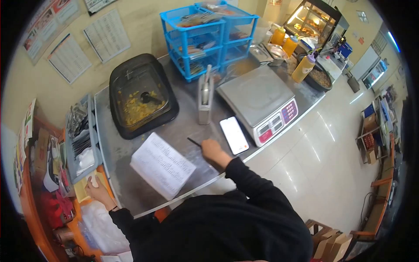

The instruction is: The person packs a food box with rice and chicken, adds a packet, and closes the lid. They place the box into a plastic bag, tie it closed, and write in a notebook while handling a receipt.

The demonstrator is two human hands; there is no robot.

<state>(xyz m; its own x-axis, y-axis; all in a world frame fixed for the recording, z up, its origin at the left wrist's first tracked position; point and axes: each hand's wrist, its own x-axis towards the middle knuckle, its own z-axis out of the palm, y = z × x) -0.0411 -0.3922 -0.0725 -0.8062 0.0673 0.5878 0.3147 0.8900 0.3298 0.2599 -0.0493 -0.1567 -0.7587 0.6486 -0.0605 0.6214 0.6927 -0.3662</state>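
Observation:
My right hand (214,153) is closed around a dark pen (194,141), whose end points left over the metal table. Just right of that hand lies a phone (234,135) with a bright white screen. A sheet of paper (162,166) covered in handwritten lines rests to the left of the pen, apart from it. Low at the left, my left hand (99,192) reaches beside the table, its fingers curled at a yellow packet or box (81,190). Something small and white shows at those fingertips; I cannot make out what it is.
A weighing scale (257,94), a metal holder (205,98) and a black-rimmed tray (114,100) with yellow food bits stand on the table (192,163). Behind are blue basket racks (187,56) and sauce bottles (303,69). A grey bin (93,146) of utensils sits left.

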